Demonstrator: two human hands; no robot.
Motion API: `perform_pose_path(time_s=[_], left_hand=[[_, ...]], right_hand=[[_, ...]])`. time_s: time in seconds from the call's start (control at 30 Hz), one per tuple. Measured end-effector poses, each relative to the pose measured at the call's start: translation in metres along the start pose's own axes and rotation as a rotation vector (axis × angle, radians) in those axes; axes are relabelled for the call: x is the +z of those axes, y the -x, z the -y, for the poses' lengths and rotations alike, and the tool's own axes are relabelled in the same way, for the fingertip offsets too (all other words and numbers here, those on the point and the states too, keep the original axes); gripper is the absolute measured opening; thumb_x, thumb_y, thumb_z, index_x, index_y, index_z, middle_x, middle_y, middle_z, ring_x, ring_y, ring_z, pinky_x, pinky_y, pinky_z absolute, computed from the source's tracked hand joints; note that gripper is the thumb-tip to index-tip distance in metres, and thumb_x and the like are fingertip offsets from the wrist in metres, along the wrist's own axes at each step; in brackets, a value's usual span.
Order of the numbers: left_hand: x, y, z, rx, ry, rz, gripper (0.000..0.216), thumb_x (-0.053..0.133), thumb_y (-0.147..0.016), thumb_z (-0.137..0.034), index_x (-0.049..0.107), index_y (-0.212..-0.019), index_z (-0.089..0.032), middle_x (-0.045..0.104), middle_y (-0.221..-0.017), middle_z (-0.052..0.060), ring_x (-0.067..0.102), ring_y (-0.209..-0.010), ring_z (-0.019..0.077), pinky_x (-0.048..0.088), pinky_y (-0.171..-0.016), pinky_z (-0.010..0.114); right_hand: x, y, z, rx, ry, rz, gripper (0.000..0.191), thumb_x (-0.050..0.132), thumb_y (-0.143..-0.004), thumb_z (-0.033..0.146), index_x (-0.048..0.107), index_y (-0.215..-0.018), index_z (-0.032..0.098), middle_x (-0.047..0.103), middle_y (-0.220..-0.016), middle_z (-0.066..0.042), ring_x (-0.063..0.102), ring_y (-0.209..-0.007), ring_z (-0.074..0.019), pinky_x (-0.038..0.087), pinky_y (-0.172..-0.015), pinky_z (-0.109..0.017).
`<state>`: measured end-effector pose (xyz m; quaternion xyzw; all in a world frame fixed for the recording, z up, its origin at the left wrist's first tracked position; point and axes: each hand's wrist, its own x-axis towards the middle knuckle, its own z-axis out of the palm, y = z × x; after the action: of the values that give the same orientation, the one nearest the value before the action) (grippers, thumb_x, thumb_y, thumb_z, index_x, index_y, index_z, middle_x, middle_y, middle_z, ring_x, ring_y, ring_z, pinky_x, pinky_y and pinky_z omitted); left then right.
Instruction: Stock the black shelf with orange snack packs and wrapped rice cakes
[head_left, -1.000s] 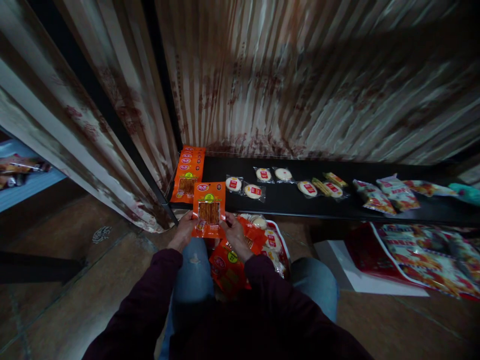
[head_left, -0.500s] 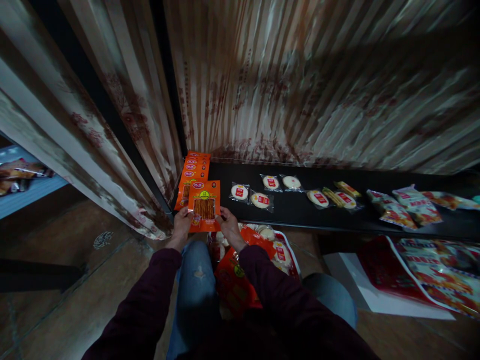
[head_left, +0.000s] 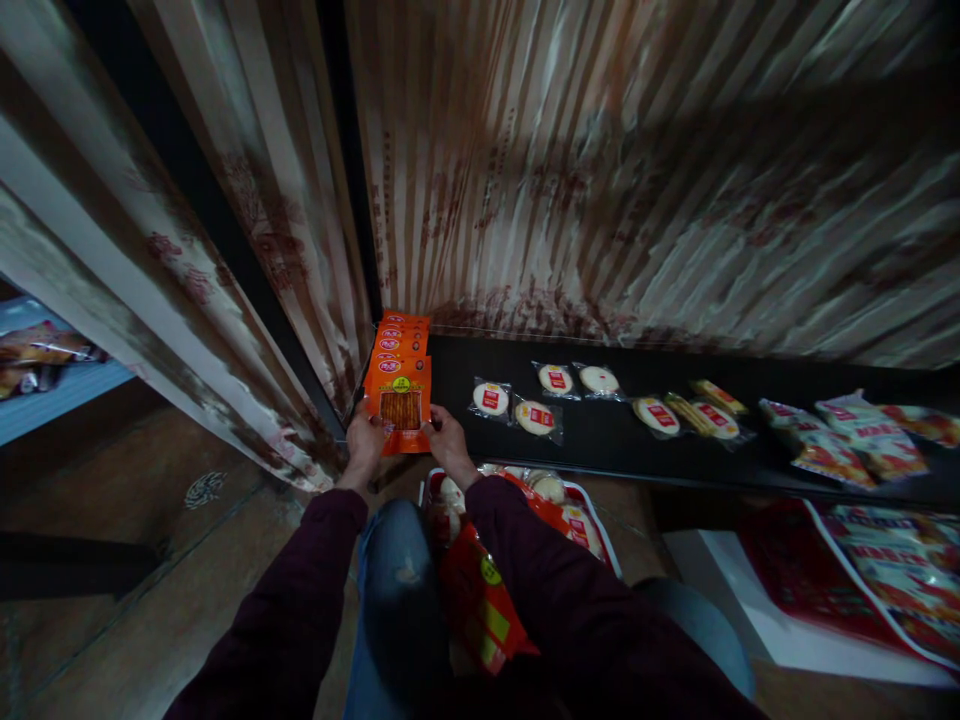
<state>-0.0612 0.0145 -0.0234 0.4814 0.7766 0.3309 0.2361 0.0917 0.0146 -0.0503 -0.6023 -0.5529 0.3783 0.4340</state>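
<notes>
Both hands share one grip: the left hand (head_left: 365, 440) and the right hand (head_left: 448, 442) pinch the lower left and right edges of an orange snack packet (head_left: 405, 385), thumbs on its front. The packet faces up, with a pink-and-white logo near its top, a yellow-green round mark below that, and a window showing brown strips. It is at the left end of the black shelf (head_left: 592, 440), its lower end at the front edge. Its top overlaps a row of matching orange packets (head_left: 403, 330) that reaches back to the pleated, printed curtain (head_left: 600, 200); whether it rests fully on them cannot be told. A black post (head_left: 352, 150) rises beside the row.

To the right on the shelf, well apart from the hands, lie round white cakes in clear wrappers (head_left: 535, 418), most with red labels. Slim yellowish packs (head_left: 691, 413) lie among the cakes farther right, then printed snack bags (head_left: 870, 440).

Below the shelf, between the person's knees, a red tray with a white rim (head_left: 607, 532) holds more wrapped cakes. Loose orange packets (head_left: 487, 600) lie over it, partly hidden by the right sleeve (head_left: 540, 560).
</notes>
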Motion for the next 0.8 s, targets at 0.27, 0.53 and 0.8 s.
perform_pose_path(time_s=[0.27, 0.53, 0.8], left_hand=[[0.0, -0.008, -0.015, 0.15, -0.258, -0.051, 0.044, 0.047, -0.082, -0.009, 0.054, -0.125, -0.012, 0.065, -0.115, 0.018, 0.063, -0.106, 0.0253, 0.049, -0.085, 0.032], [0.014, -0.024, -0.008, 0.229, -0.403, -0.086, 0.052, 0.047, -0.08, -0.007, 0.046, -0.132, -0.007, 0.059, -0.119, 0.02, 0.055, -0.115, 0.0285, 0.045, -0.097, 0.037], [0.019, -0.021, -0.002, 0.346, -0.415, -0.177, 0.046, 0.041, -0.084, -0.011, 0.052, -0.128, -0.006, 0.051, -0.133, 0.024, 0.047, -0.123, 0.0326, 0.04, -0.101, 0.046]], right_hand=[[0.011, -0.018, 0.008, 0.011, 0.166, -0.014, 0.033, 0.054, -0.077, 0.014, 0.062, -0.109, 0.021, 0.07, -0.094, -0.002, 0.065, -0.086, -0.015, 0.05, -0.084, -0.028], [0.019, -0.024, 0.012, 0.03, 0.311, -0.03, 0.031, 0.057, -0.078, 0.014, 0.063, -0.107, 0.022, 0.069, -0.096, -0.004, 0.064, -0.087, -0.0166, 0.048, -0.083, -0.029], [0.023, -0.028, 0.006, -0.016, 0.291, -0.054, 0.036, 0.056, -0.078, 0.014, 0.058, -0.112, 0.024, 0.067, -0.094, -0.003, 0.063, -0.087, -0.0162, 0.048, -0.082, -0.029]])
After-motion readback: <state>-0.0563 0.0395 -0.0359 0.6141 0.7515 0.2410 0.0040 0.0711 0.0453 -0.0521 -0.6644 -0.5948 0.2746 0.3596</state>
